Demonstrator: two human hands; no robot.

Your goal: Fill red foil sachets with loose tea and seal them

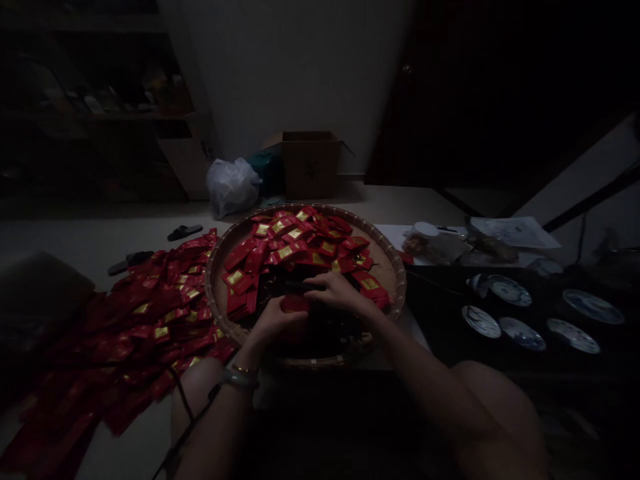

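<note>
probably to steady it, my left hand grips a red packet near my half-curled right hand, hold unclear.

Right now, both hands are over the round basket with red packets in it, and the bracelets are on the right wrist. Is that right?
Not quite: the head view shows the bracelets at the wrist of the left hand, not the right hand. Both are over the round basket with red packets in it.
</note>
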